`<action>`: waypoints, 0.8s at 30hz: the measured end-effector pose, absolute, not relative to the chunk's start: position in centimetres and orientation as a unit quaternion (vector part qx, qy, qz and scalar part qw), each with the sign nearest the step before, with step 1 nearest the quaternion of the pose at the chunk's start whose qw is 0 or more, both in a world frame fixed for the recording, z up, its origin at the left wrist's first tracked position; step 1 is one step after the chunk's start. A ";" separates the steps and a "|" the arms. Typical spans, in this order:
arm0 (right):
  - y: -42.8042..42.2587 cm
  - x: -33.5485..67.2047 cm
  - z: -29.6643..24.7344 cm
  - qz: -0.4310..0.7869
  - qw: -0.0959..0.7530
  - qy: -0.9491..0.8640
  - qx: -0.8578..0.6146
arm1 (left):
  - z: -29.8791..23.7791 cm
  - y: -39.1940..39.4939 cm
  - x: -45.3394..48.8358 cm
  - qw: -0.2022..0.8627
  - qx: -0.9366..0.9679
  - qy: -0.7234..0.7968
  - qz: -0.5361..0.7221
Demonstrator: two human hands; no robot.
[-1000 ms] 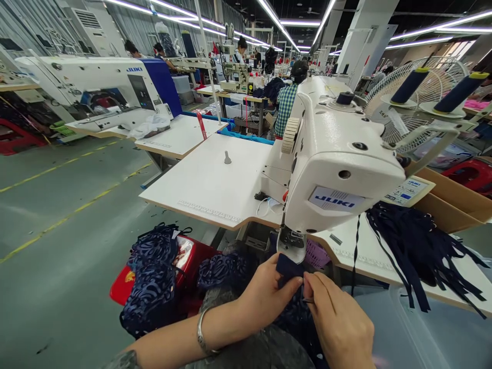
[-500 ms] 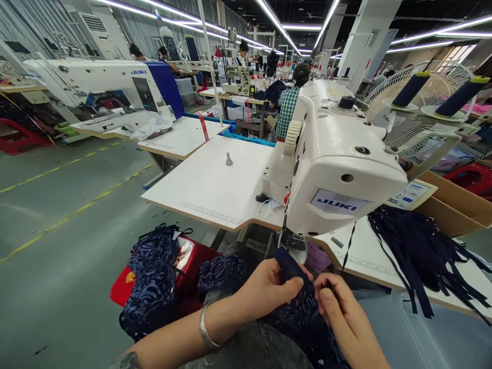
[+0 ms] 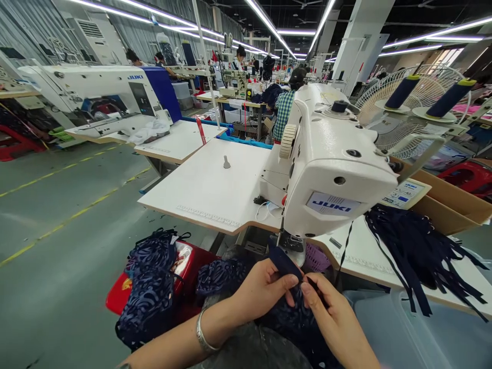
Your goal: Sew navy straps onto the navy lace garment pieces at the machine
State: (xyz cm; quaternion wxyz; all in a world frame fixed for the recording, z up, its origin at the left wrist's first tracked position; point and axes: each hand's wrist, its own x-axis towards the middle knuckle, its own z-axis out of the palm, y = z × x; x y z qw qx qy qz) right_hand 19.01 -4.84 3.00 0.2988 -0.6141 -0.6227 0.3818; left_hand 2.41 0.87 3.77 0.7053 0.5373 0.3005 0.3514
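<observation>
Just in front of the sewing machine (image 3: 338,169), my left hand (image 3: 257,289) pinches a navy fabric band (image 3: 283,260) between thumb and fingers. The band's upper end reaches up toward the presser foot area; whether it touches cannot be told. My right hand (image 3: 332,312) is closed close beside the left, thumb and forefinger pinching a thin dark strip (image 3: 317,291) at the band's lower end. Below both hands, navy patterned fabric (image 3: 288,320) hangs over my lap, partly hidden by them.
Patterned navy pieces (image 3: 148,287) lie on a red stool (image 3: 115,296) at the left. The white machine table (image 3: 203,179) spreads ahead. Navy strips (image 3: 411,251) are heaped at the right by a cardboard box (image 3: 457,197), above a translucent bin (image 3: 415,333). A co-worker (image 3: 284,110) sits beyond.
My right hand has moved left and closed in against the left hand and the fabric band. The left hand keeps its pinch, and the view has shifted slightly.
</observation>
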 end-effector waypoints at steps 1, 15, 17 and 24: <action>-4.8 19.0 3.0 0.386 0.302 -0.621 -0.611 | 3.8 0.9 2.4 0.700 0.544 0.301 0.350; -5.1 19.1 3.4 0.363 0.268 -0.637 -0.625 | 4.4 0.6 2.2 0.645 0.613 0.313 0.331; -5.0 19.1 3.5 0.363 0.262 -0.637 -0.628 | 4.2 0.5 2.2 0.633 0.628 0.317 0.325; -5.0 19.1 3.4 0.341 0.268 -0.655 -0.619 | 3.3 0.4 2.2 0.594 0.637 0.366 0.328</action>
